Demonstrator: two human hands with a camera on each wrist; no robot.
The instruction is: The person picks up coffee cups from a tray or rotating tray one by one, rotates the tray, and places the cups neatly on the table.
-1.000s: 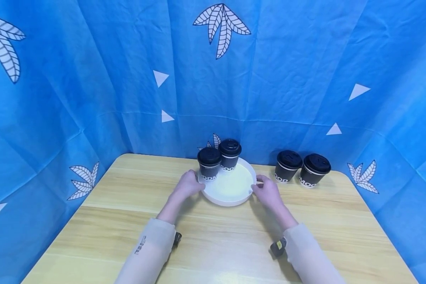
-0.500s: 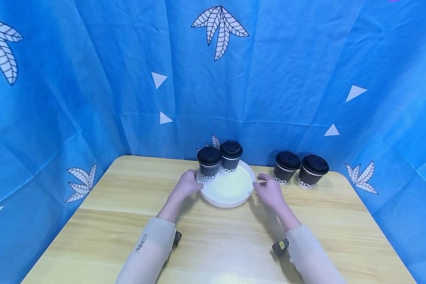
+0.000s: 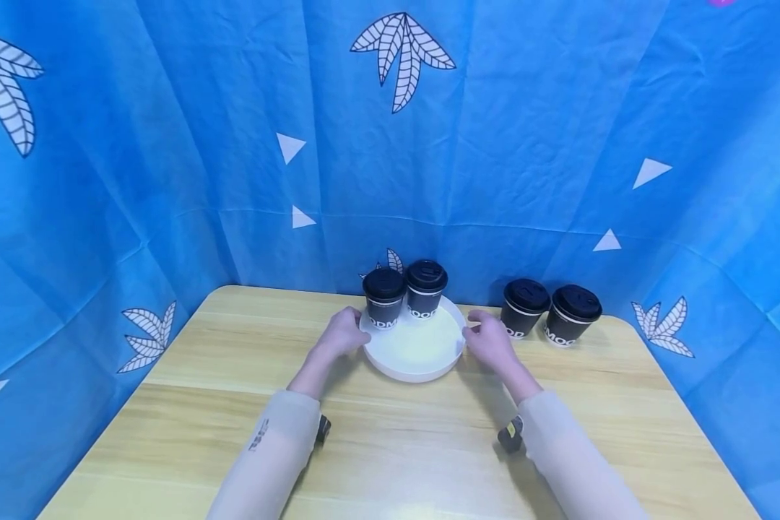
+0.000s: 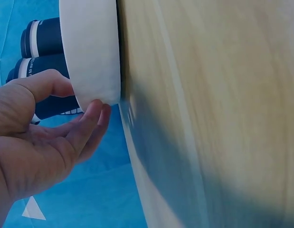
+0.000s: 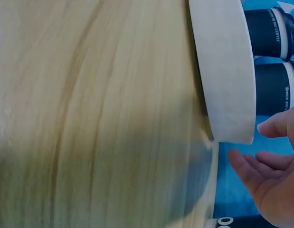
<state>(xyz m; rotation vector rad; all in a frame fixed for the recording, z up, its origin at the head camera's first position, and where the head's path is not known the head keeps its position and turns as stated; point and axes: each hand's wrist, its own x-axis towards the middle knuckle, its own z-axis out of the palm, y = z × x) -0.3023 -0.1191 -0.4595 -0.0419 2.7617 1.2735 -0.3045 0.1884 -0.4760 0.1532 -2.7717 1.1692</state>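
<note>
A round white tray (image 3: 409, 374) with a low wall sits on the wooden table, bearing two black lidded paper coffee cups, the nearer-left cup (image 3: 384, 296) and the farther cup (image 3: 426, 285). At the tray's left side, my left hand (image 3: 341, 334) pinches the rim. The left wrist view shows its thumb at the inner edge and fingertips against the outer wall (image 4: 92, 57). My right hand (image 3: 490, 341) is at the right side of the tray. In the right wrist view its thumb and fingers are spread around the wall (image 5: 227, 71), with a gap to the fingertips.
Two more black lidded coffee cups stand at the table's back right, the left one (image 3: 525, 310) close beyond my right hand and the other (image 3: 570, 316) beside it. A blue patterned curtain (image 3: 390, 166) hangs right behind the table's back edge (image 3: 286, 290).
My right hand's fingers have come off the rim and stay close to it. The tray has turned slightly, its farther cup shifting a little right. My left hand keeps its hold.
</note>
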